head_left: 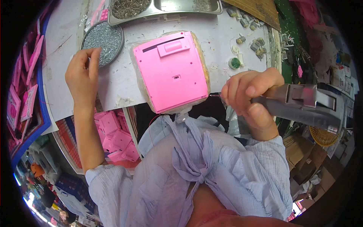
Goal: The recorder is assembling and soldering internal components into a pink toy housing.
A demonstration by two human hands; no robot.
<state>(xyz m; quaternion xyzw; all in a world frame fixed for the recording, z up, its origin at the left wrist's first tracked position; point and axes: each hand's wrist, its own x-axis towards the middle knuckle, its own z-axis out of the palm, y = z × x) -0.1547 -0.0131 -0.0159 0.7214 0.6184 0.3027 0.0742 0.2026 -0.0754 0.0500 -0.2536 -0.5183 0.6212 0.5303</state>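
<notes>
Gripping a tool (pixel 304 112) beside a pink panel (pixel 162 83)

Clock directions run from the panel's middle. The white table (pixel 117 85) is largest. At 9 o'clock stands a blue-rimmed bin (pixel 31 141), holding pink parts (pixel 35 58) that lean against one another. At 12 o'clock a steel tray (pixel 151 17) shows two compartments: the left is heaped with small brownish metal bits (pixel 130 7), the right has a scatter of tiny pieces (pixel 203 4) at its far right end. Toward 7 o'clock, below the table edge, a red box (pixel 126 164) holds a pile of pink casings (pixel 121 140).

The panel lies flat at the centre on a plastic-wrapped pad (pixel 201 53). Between 3 and 4 o'clock, the right hand (pixel 252 94) has its fingers curled round the tool. At 4 o'clock, farther out, is a yellow basket (pixel 324 137); its contents cannot be told. At 10 o'clock a round dish (pixel 122 42) is full of silver screws (pixel 104 39). The left hand (pixel 83 72), at 9 o'clock, is at the dish's near edge, fingers bent toward the thumb; whether they pinch anything, I cannot tell. Smallest is a green roll (pixel 234 63) at 3 o'clock.
</notes>
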